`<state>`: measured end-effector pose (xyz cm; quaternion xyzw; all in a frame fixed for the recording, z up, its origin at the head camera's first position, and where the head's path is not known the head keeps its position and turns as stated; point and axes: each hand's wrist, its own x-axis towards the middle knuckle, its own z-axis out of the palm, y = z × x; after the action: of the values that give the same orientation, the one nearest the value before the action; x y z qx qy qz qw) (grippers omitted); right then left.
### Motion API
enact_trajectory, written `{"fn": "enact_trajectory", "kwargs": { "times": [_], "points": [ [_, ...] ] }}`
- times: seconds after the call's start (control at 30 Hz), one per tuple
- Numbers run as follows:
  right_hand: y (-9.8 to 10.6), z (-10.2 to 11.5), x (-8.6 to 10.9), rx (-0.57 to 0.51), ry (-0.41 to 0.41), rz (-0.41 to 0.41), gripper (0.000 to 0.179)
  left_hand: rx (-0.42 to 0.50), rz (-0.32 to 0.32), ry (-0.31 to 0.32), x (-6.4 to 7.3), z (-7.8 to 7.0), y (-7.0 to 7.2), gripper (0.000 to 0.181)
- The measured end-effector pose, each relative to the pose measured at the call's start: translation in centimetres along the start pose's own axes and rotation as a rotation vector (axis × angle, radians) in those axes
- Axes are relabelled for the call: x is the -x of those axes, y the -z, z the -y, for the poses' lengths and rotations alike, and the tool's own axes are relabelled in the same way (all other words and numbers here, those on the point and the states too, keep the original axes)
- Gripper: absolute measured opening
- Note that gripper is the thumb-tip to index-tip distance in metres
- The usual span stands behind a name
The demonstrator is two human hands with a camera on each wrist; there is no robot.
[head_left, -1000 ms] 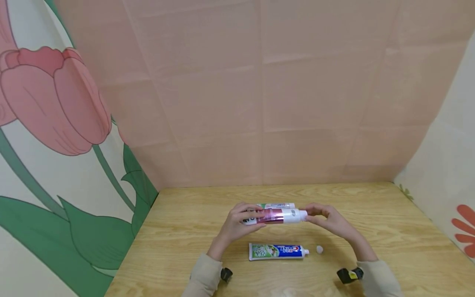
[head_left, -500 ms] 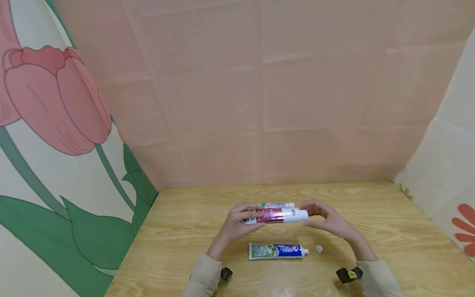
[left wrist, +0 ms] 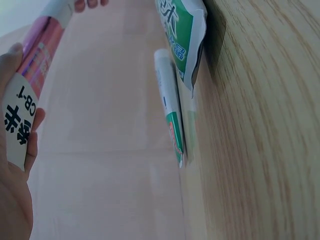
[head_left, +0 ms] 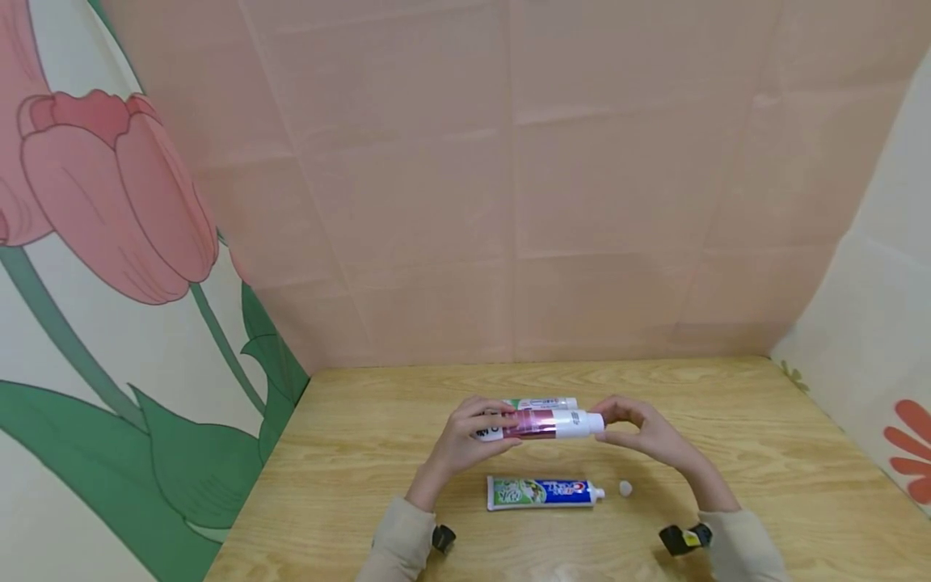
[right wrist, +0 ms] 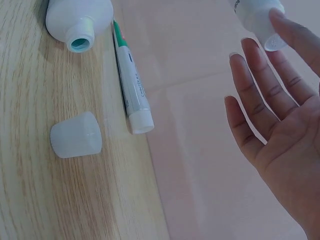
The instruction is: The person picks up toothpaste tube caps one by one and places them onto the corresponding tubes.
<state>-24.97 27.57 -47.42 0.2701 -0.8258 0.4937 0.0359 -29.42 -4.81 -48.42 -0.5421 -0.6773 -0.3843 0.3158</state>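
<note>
My left hand (head_left: 469,427) grips the pink-and-white toothpaste tube (head_left: 534,423) by its body, holding it level above the table. The thumb and a finger of my right hand (head_left: 643,428) pinch the white cap (right wrist: 273,40) at the tube's right end; its other fingers are spread and hold nothing. Below lies a green-and-blue toothpaste tube (head_left: 541,492), its nozzle bare, as the right wrist view shows. A loose white cap (right wrist: 76,136) stands on the table by that nozzle. Behind the held tube lies another toothpaste tube (right wrist: 132,85), green and white, with its cap on.
The wooden table (head_left: 349,453) ends at a pink cloth backdrop (head_left: 509,202). A tulip-printed panel (head_left: 109,202) flanks the left side, and a pale panel (head_left: 873,323) the right. A black wrist camera (head_left: 684,539) sits by the right sleeve.
The right hand's fingers have shifted slightly around the held tube's cap, showing more of it than a second ago. The left hand and both lying tubes stay in place.
</note>
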Motion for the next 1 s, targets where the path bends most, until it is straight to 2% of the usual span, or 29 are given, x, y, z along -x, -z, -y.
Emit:
{"fn": "enact_trajectory", "kwargs": {
  "times": [0.23, 0.57, 0.83, 1.0],
  "points": [
    [0.08, -0.27, 0.01, 0.029, -0.046, -0.003, 0.017, -0.004, 0.008, 0.003, 0.07, 0.04, 0.01, 0.033],
    [0.06, -0.51, 0.07, 0.065, -0.078, -0.005, 0.006, -0.006, 0.028, 0.043, 0.12, -0.08, -0.03, 0.037],
    [-0.11, -0.14, -0.14, 0.103, -0.066, 0.007, 0.008, -0.008, 0.03, 0.053, 0.13, -0.21, 0.17, 0.036],
    [-0.1, -0.32, -0.07, 0.079, -0.044, 0.001, 0.016, -0.006, 0.007, 0.017, 0.1, -0.13, 0.15, 0.034]
  ]
}}
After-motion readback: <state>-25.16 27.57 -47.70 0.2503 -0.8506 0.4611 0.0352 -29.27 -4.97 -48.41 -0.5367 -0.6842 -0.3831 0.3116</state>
